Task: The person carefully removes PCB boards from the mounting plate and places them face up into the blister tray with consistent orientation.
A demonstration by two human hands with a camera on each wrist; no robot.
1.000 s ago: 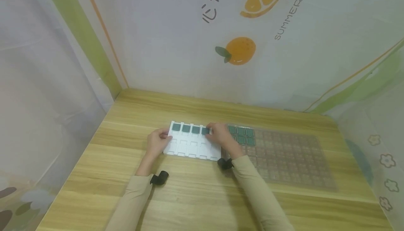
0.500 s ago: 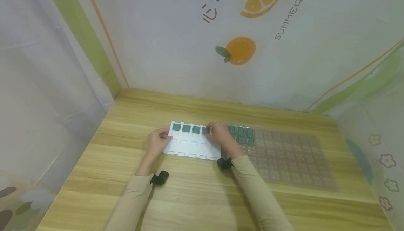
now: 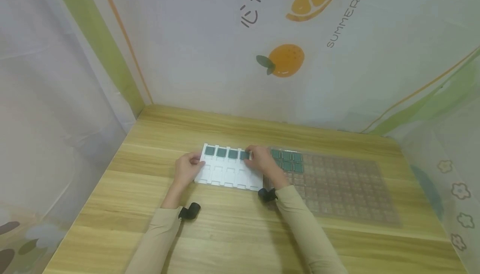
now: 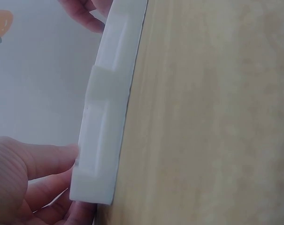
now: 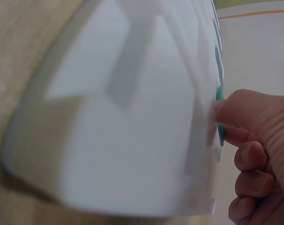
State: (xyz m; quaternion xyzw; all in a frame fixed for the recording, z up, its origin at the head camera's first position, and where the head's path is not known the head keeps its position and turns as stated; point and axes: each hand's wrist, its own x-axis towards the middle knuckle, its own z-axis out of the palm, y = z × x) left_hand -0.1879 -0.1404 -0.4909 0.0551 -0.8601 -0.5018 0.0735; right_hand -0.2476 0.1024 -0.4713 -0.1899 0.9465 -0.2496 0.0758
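Observation:
A white plastic tray point(image 3: 221, 176) with moulded pockets lies on the table in the head view. Several square green chips point(image 3: 221, 153) sit along its far row. My left hand point(image 3: 185, 169) holds the tray's left edge between thumb and fingers. That grip on the tray wall point(image 4: 97, 126) also shows in the left wrist view. At the far right end of the row, my right hand point(image 3: 262, 160) pinches a green chip point(image 3: 244, 155) with thumb and index finger. The other right fingers are curled in the right wrist view, where the green chip point(image 5: 221, 134) is partly hidden.
Right of the white tray lies a large clear plastic tray point(image 3: 345, 186) with many pockets. More green chips point(image 3: 286, 165) fill its far left corner, partly behind my right hand. Printed white curtains point(image 3: 206, 57) stand around the wooden table point(image 3: 221, 240).

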